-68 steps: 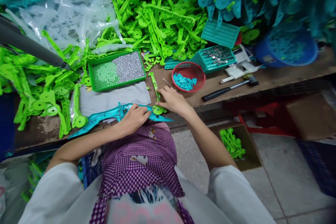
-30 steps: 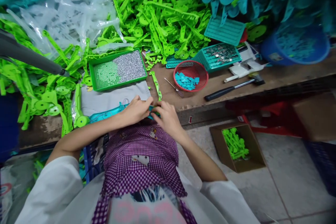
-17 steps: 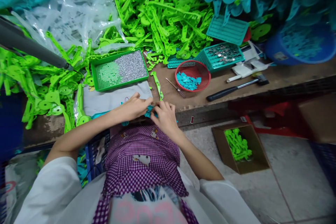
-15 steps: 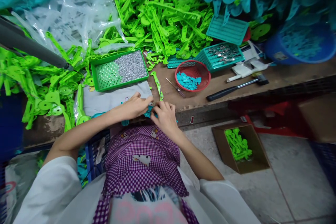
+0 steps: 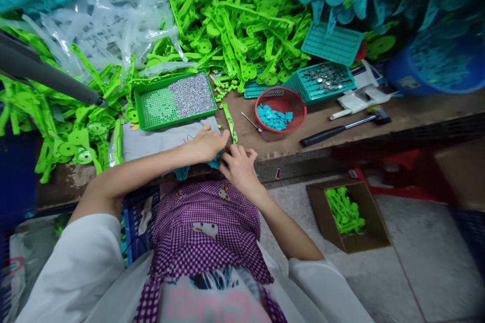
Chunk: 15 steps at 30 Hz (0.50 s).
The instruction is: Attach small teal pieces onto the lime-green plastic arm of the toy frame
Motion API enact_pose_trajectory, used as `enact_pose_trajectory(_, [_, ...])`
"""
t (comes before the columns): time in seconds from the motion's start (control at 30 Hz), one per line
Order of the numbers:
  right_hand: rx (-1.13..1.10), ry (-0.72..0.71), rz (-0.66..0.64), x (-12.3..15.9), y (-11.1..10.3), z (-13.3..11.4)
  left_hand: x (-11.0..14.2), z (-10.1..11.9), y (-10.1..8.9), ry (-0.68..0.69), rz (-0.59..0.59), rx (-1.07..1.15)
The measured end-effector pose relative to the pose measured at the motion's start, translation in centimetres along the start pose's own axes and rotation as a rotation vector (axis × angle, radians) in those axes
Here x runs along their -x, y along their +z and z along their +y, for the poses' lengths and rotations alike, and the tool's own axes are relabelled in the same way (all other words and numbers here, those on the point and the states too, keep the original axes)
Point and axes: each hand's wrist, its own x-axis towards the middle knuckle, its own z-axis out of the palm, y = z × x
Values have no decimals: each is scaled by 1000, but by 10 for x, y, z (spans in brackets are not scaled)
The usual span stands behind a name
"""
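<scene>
My left hand and my right hand meet at the bench's front edge, both closed on a teal plastic toy part that is mostly hidden beneath my left forearm. A green plastic arm piece lies just beyond my fingers. Under the work lies a grey cloth. What my fingertips pinch between them is too small to make out.
A green tray of small silver screws sits behind the cloth. A red basket of teal bits, a teal basket of metal discs, a hammer and heaps of green parts fill the bench. A carton of green parts stands on the floor.
My right hand came off the green piece and joined my left on the teal part. The teal part slid right, so that my left forearm now covers most of it.
</scene>
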Motion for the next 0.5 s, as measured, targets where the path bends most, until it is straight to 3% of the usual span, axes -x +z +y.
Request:
enact_pose_trajectory(0.23, [-18,-10,-52,-4,-7,-3,4,4,3,118,65,-169])
enact_pose_trajectory(0.5, [-31,-11,-5,-4,-6,-4,10,-16,18,250,148,-106])
